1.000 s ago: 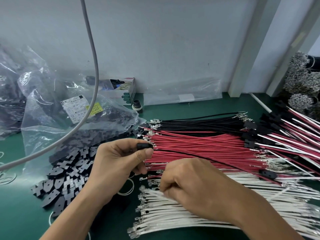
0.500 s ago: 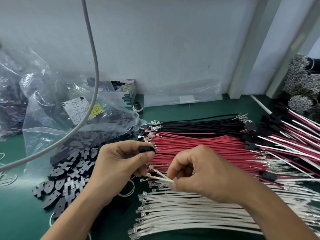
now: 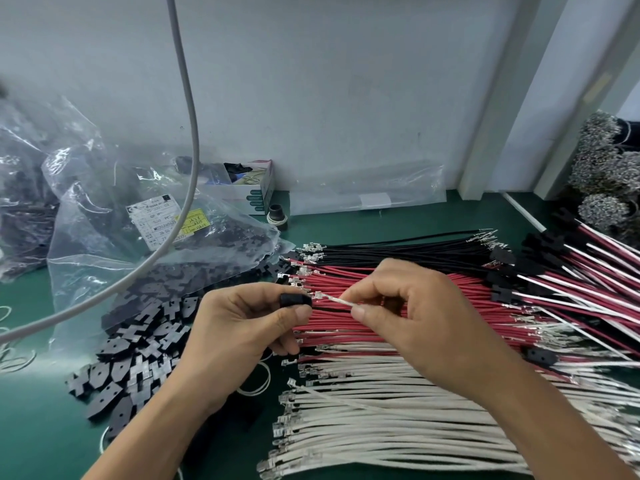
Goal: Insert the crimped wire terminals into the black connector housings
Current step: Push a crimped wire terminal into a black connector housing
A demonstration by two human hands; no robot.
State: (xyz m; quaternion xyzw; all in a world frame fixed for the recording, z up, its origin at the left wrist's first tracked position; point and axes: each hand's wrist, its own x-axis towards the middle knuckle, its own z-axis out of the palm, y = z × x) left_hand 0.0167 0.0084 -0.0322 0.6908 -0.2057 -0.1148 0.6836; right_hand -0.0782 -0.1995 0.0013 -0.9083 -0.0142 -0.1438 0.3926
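Hands meet over the green bench mat (image 3: 31, 427), above the spread of wires. The left hand (image 3: 242, 327) pinches a small black plastic connector housing (image 3: 295, 300) between thumb and curled fingers, its open end facing right. The right hand (image 3: 412, 313) pinches a thin white insulated wire (image 3: 341, 301) between thumb and forefinger, and the wire's crimped metal terminal (image 3: 318, 295) sits right at the mouth of the housing; whether it has gone in at all cannot be told. Beneath the hands lie a row of red insulated wires (image 3: 346, 327), with a row of black insulated wires (image 3: 398, 249) behind them and a bundle of white insulated wires (image 3: 381, 427) nearer the person, all with metal terminals at their left ends. A heap of loose flat black housings (image 3: 138, 351) spills from a clear plastic bag (image 3: 104, 237) on the left. On the right lie red-and-white wire pairs already fitted with black housings (image 3: 571, 268). A grey cable (image 3: 188, 98) hangs across the view.
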